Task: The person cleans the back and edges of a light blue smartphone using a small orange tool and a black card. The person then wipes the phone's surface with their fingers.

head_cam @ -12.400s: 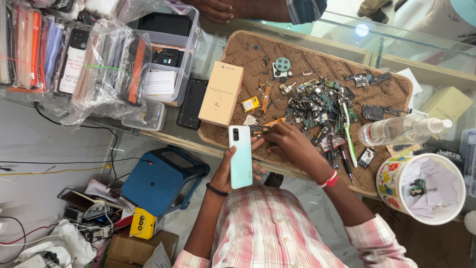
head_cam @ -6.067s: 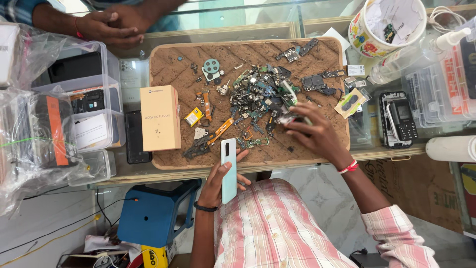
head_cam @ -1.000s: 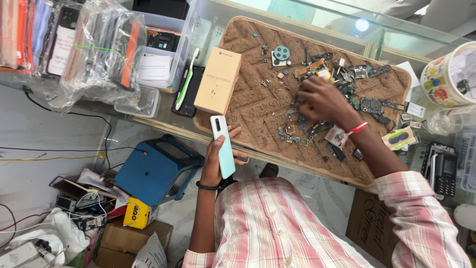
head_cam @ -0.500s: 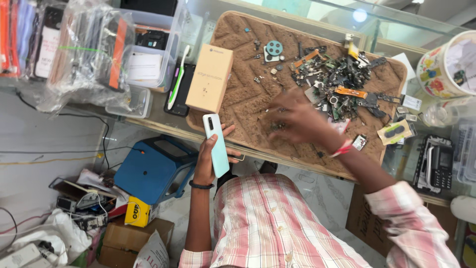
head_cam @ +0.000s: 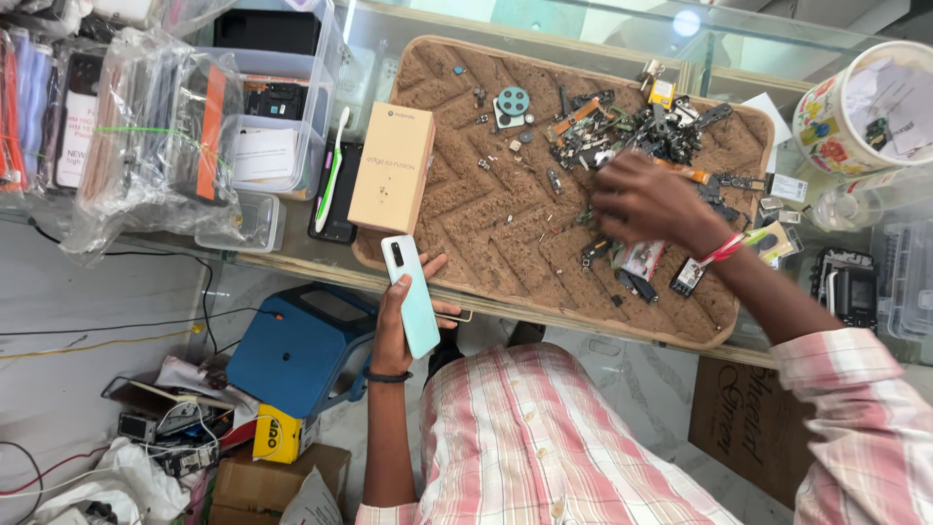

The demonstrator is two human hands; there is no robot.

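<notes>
1. My left hand [head_cam: 394, 326] is wrapped around a slim smartphone [head_cam: 411, 295], its smooth pale mint back facing up, thumb on one long edge and fingers on the other. I hold it in the air just off the near edge of the bench [head_cam: 292, 262].
2. The phone's long axis runs away from me, tilted a little leftward; the end with the small dark camera block points toward the bench and touches the corner of the cardboard box.
3. My right hand [head_cam: 646, 199] is well apart from the left, lying palm down on a pile of small phone parts [head_cam: 632, 131], fingers curled among them. I cannot tell whether the fingers have pinched any one piece.
4. The parts are tiny and jagged: dark metal frames, screws, orange flex strips and a round teal piece. They lie on a brown work mat [head_cam: 486, 214] with rounded corners and a coarse zigzag weave.
5. Just beyond my left hand stands a tan cardboard box [head_cam: 392, 167], a plain rectangle with small dark print on its lid.
6. Left of that box lie a white-and-green toothbrush [head_cam: 330, 170] and clear plastic bins [head_cam: 267, 107] holding dark items and white cards.
7. Beyond my right forearm sits a round tub [head_cam: 860, 102] with a flowered rim.
</notes>
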